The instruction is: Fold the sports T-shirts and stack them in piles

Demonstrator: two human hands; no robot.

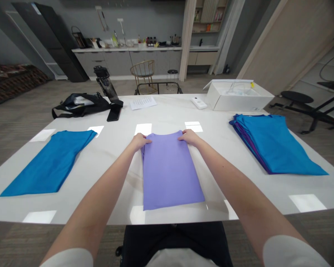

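Observation:
A lavender T-shirt [169, 170], folded into a rough rectangle, lies on the white table in front of me with its neckline at the far side. My left hand [140, 141] pinches its far left corner, thumb on top and fingers underneath. At the far right corner, my right hand [189, 137] grips the cloth the same way. To the left lies a single folded blue garment [51, 163]. On the right sits a stack of folded garments [275, 144], blue on top with purple and dark blue edges showing below.
Along the table's far side are a black bag [82, 105], a dark bottle [107, 85], a phone [114, 112], a paper sheet [143, 102], a small white device [199, 103] and an open white box [238, 98]. The white table's near edge [117, 220] runs just before my lap.

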